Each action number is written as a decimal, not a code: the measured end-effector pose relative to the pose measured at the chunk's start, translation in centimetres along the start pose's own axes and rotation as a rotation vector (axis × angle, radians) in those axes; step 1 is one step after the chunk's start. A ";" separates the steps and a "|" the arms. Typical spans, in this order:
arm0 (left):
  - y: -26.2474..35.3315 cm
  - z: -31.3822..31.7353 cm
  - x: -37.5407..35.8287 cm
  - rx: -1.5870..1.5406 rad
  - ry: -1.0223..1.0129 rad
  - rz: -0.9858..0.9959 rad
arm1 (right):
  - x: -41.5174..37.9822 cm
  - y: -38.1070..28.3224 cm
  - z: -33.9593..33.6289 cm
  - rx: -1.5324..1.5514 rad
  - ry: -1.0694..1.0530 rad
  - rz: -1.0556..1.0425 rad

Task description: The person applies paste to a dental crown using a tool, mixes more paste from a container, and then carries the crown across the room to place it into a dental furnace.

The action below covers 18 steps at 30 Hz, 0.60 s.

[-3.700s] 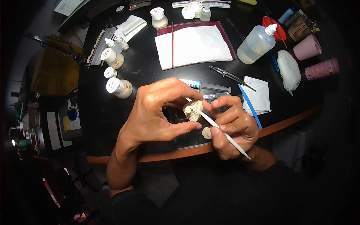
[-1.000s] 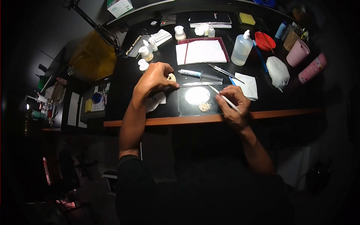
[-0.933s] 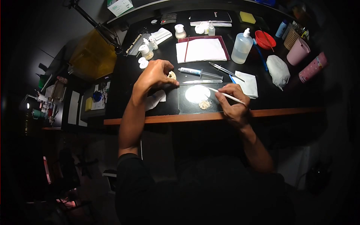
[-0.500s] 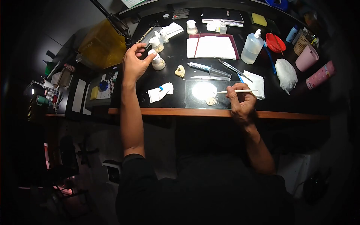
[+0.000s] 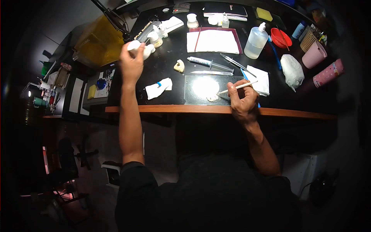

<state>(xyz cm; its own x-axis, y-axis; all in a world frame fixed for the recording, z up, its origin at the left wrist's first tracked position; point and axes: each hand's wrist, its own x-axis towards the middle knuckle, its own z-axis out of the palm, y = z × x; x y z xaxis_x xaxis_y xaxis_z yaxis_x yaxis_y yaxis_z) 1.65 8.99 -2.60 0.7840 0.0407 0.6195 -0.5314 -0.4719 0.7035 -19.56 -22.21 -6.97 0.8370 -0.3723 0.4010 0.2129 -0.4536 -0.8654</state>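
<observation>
My left hand [image 5: 131, 63] is closed around a small white-capped jar [image 5: 146, 52], raised and tilted beside the other jars. My fingers hide part of it. Right behind stands another white-capped jar [image 5: 155, 39], with small bottles past it. In my right hand [image 5: 244, 101] is a slim white-handled tool [image 5: 247, 85], held like a pen. Its tip points down-left, right at a pale mound of paste [image 5: 212, 98] on a glass slab [image 5: 189, 92]. Light glares white on the slab. A folded white tissue [image 5: 159, 89] with a small blue piece lies to the left.
Behind the slab lie a firing paste syringe [image 5: 208, 62], tweezers [image 5: 232, 60] and a tan dental model piece [image 5: 179, 66]. Farther back are a white pad [image 5: 216, 41] on a maroon tray, a clear squeeze bottle [image 5: 256, 41] and a red bowl [image 5: 279, 38].
My left hand has taken hold of the nearer jar and lifted it up and leftward off the table. The tool tip in my right hand has come down to the paste.
</observation>
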 end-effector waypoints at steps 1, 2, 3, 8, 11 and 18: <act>1.9 -1.1 -0.9 -0.144 -0.030 -0.040 | 0.0 0.0 0.0 0.003 0.000 0.010; 3.6 -2.2 -2.1 -0.289 -0.058 -0.082 | 0.0 -0.1 -0.1 0.005 -0.001 0.020; 5.6 -2.7 -4.0 -0.401 -0.131 -0.093 | 0.1 -0.1 -0.1 0.006 -0.003 0.025; 8.8 0.1 -12.9 -0.423 -0.363 -0.204 | 0.3 -0.4 -0.2 0.038 -0.030 0.084; 7.9 1.6 -14.2 -0.343 -0.344 -0.207 | 0.3 -0.2 -0.2 0.039 -0.053 0.079; 7.2 1.6 -14.2 -0.261 -0.375 -0.151 | 0.5 -1.0 -0.2 0.047 -0.119 0.111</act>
<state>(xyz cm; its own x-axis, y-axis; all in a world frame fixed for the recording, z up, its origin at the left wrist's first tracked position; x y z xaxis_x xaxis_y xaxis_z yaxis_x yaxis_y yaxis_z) -12.79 3.59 -6.97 0.8946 -0.2511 0.3695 -0.4283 -0.2464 0.8694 -19.50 -22.06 -5.84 0.9098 -0.3186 0.2660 0.1366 -0.3753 -0.9168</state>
